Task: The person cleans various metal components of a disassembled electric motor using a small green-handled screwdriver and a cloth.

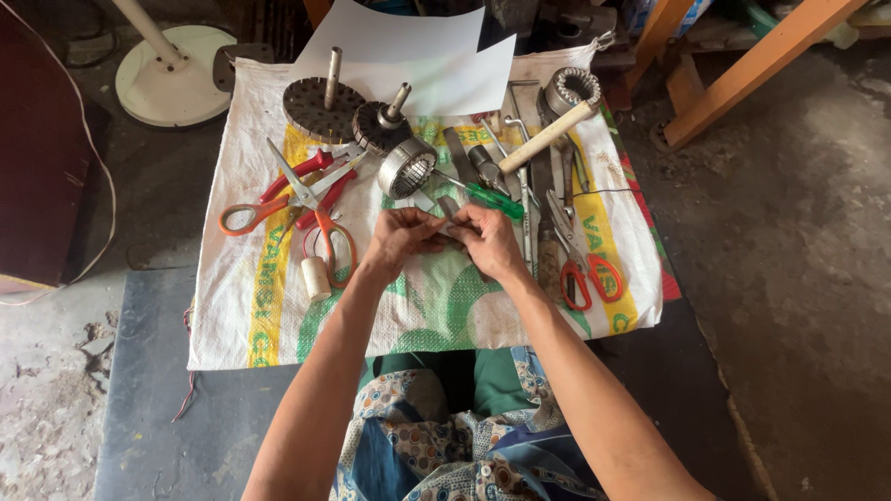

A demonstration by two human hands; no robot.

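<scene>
Both hands pinch one small thin grey strip [446, 229] between them. The left hand [401, 237] holds one end in a tight fingertip grip, and the right hand [489, 243] holds the other end the same way. The strip sits just above the white woven sack [241, 315], in the middle. It looks light, flat and bendy, so the ends seem the best places to hold it. Just beyond it lies a round metal motor part [406, 168] and a green screwdriver [490, 199]. Orange scissors [278, 209] lie to the left, red pliers [585, 269] to the right.
</scene>
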